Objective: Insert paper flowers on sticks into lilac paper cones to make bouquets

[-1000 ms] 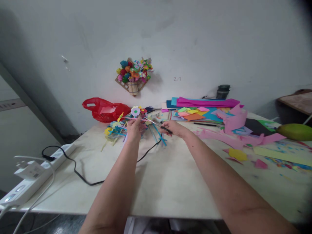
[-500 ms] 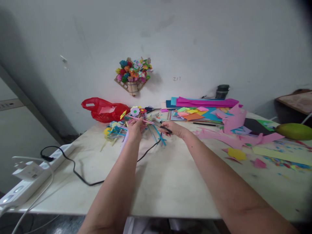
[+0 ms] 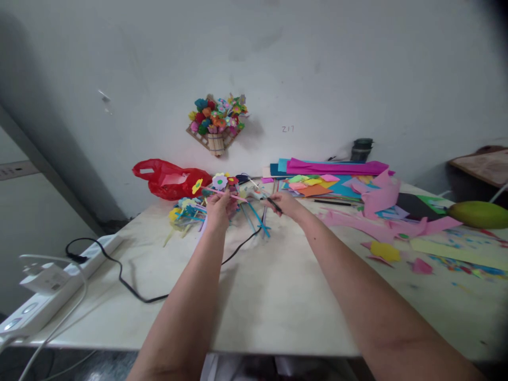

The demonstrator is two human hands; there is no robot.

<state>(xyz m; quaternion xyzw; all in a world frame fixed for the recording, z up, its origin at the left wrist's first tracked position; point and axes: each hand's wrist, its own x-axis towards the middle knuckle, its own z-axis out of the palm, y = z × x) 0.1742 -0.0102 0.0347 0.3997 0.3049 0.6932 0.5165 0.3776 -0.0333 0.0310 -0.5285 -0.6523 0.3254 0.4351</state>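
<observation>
Both my arms reach far across a pale table [image 3: 278,296]. My left hand [image 3: 219,207] is closed around a pink stick with a paper flower [image 3: 220,181] at its tip, held over a heap of coloured paper flowers on sticks [image 3: 188,210]. My right hand [image 3: 286,203] is closed on a thin dark tool [image 3: 273,203], perhaps scissors, whose pale tip points left toward the stick. A white glue gun [image 3: 251,192] lies between the hands, and its black cord [image 3: 159,288] trails toward me.
A red plastic bag [image 3: 170,179] lies at the back left. Stacked coloured paper sheets [image 3: 333,174] and pink scraps [image 3: 381,211] cover the right side. A white power strip [image 3: 47,296] sits at the left edge. A paper flower bouquet [image 3: 217,123] hangs on the wall.
My right hand has lifted slightly and moved away from me with the dark tool, tilting it more upright. My left hand has stayed almost still with the flower stick.
</observation>
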